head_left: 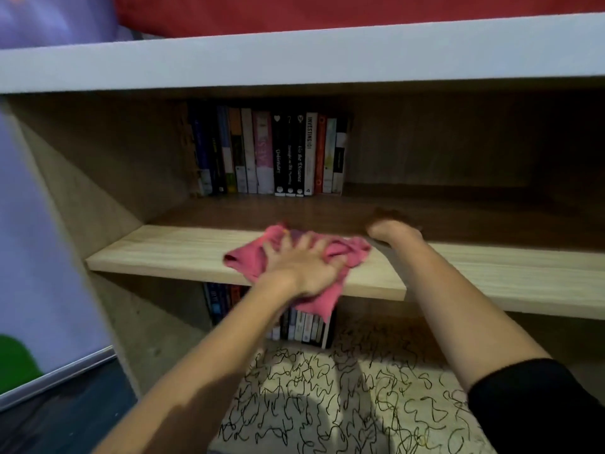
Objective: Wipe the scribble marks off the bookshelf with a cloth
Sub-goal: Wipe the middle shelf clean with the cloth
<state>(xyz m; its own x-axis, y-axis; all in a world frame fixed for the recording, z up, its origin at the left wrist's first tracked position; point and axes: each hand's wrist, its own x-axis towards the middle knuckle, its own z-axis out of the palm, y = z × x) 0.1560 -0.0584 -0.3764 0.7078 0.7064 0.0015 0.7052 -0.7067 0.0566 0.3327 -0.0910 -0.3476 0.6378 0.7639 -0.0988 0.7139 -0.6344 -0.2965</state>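
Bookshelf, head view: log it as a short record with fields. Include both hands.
cloth: pink cloth, bunched on the front edge of the middle shelf, one part hanging over the edge
left hand: fingers spread, pressing the cloth
right hand: rests on the same shelf, right of the cloth; fingers shadowed and unclear
scribble marks: black, all over the lower shelf
books: upright row at the back of the middle shelf; more below
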